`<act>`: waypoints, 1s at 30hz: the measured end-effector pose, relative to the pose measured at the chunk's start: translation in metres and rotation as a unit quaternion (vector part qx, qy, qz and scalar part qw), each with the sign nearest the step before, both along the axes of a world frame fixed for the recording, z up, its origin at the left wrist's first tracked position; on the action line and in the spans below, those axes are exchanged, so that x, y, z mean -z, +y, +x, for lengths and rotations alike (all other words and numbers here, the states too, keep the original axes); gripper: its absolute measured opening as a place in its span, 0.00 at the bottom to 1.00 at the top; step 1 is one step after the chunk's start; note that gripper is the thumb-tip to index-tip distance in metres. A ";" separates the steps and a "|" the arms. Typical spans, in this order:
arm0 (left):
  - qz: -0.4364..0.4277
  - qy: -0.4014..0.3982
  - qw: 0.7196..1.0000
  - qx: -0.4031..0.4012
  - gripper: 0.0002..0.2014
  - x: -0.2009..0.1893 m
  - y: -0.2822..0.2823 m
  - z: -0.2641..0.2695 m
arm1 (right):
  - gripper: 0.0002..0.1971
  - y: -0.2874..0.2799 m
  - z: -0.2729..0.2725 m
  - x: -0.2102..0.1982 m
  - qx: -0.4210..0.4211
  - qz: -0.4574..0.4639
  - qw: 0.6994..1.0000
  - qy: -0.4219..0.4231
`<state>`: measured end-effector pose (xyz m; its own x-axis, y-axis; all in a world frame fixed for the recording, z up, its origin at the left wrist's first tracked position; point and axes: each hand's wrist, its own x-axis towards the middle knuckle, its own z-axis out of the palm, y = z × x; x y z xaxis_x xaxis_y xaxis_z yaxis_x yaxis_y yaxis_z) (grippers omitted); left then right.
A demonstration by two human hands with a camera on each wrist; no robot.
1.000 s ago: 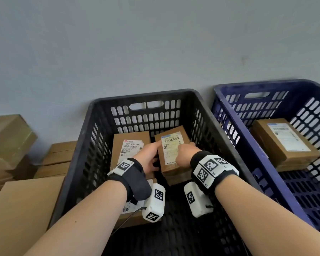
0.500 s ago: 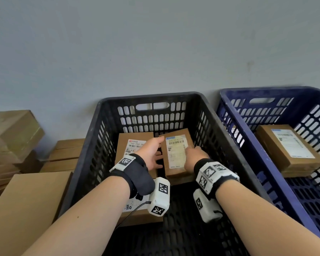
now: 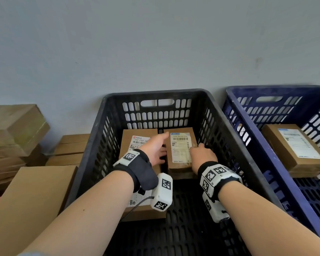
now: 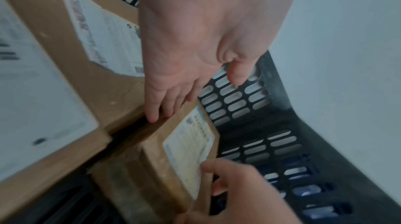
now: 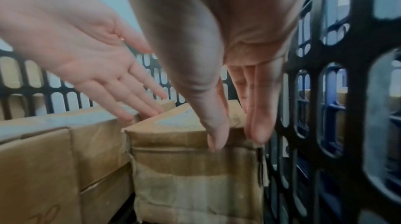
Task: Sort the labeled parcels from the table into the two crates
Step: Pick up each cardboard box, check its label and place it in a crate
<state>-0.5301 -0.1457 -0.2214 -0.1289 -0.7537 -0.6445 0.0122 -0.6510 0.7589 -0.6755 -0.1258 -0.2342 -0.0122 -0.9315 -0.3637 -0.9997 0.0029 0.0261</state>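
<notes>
A brown parcel [image 3: 180,150] with a white label lies flat at the back right of the black crate [image 3: 155,93], on top of another parcel [image 3: 181,175]. My left hand [image 3: 163,145] lays straight fingers [image 4: 152,116] along its left edge. My right hand [image 3: 201,152] is at its near right corner, with the thumb tip on the top edge and straight fingers [image 5: 258,133] down between the parcel [image 5: 184,123] and the crate wall. A second labeled parcel [image 3: 135,141] lies at the back left, and a third [image 3: 146,213] sits under my left wrist.
The blue crate [image 3: 266,88] stands against the black one on the right and holds one labeled parcel [image 3: 294,145]. Left of the black crate are a large flat cardboard box [image 3: 31,196] and stacked boxes [image 3: 13,130]. A grey wall runs behind everything.
The parcel went from tilted in both hands to lying flat on the back right stack. Both hands have straightened their fingers and now only touch it.
</notes>
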 end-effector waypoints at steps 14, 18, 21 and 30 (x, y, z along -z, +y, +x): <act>-0.206 -0.489 0.815 0.234 0.17 -0.048 0.023 0.059 | 0.37 0.044 0.070 -0.019 -0.272 0.080 0.949 -0.142; -0.198 -0.470 0.830 0.226 0.17 -0.041 0.032 0.059 | 0.50 0.058 0.078 -0.010 -0.323 0.034 0.944 -0.053; -0.214 -0.476 0.823 0.226 0.17 -0.041 0.034 0.060 | 0.55 0.068 0.081 -0.005 -0.339 0.042 0.940 -0.005; -0.240 -0.459 0.825 0.226 0.13 -0.036 0.031 0.057 | 0.53 0.079 0.060 -0.019 -0.367 0.053 0.921 0.118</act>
